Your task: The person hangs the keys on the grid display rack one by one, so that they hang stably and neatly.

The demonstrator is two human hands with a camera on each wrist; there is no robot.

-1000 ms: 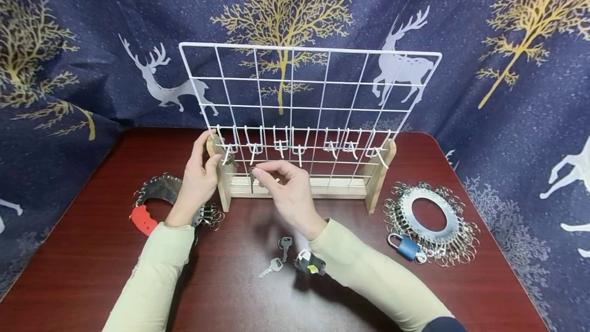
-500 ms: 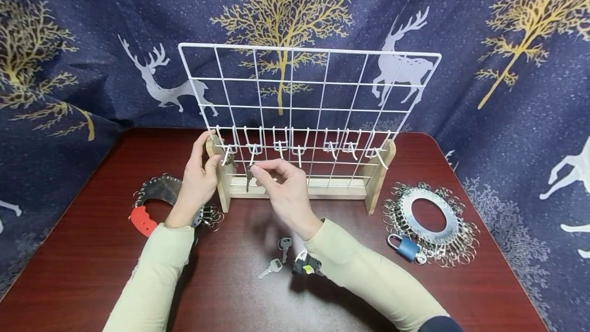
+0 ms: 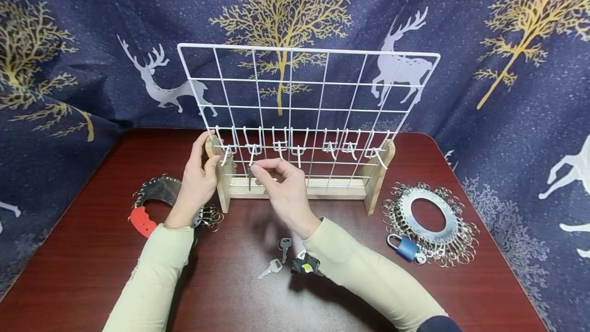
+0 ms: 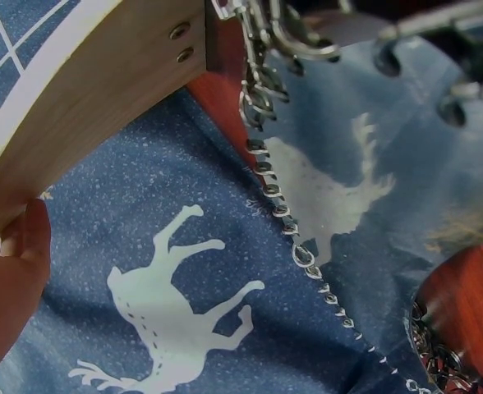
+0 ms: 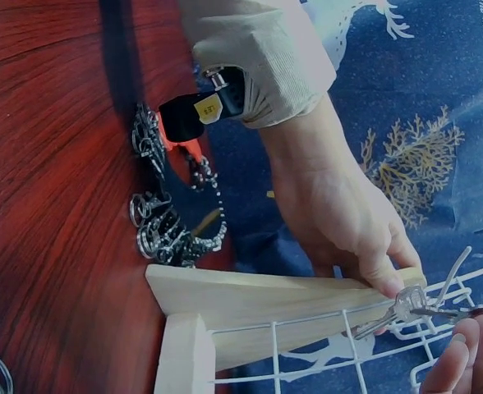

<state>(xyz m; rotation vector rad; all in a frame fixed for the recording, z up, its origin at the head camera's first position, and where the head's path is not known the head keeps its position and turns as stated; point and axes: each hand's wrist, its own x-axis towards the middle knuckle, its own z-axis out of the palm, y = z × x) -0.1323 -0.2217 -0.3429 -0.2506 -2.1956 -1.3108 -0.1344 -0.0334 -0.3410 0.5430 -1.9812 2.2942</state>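
Note:
My left hand (image 3: 201,170) grips the left wooden post (image 3: 222,178) of a white wire grid rack (image 3: 290,108), thumb on the near side and fingers behind. Beside that thumb a silver key (image 5: 407,304) hangs at the leftmost hook (image 3: 228,155). My right hand (image 3: 288,188) pinches a second key (image 3: 250,181) between thumb and forefinger, its blade pointing down. This key is just below the tip of the second hook (image 3: 253,152). In the right wrist view, the fingers (image 5: 455,357) of that hand show at the lower right corner.
Two loose keys (image 3: 285,245) lie on the table under my right forearm. On the right is a silver ring plate (image 3: 406,209) fringed with clips, a blue padlock (image 3: 407,249) beside it. A similar plate (image 3: 161,187) with a red part (image 3: 143,221) sits left, partly behind my left forearm.
My right hand has shifted slightly left and up with the key, closer to the second hook. The key has swung a little. My left hand stays on the post.

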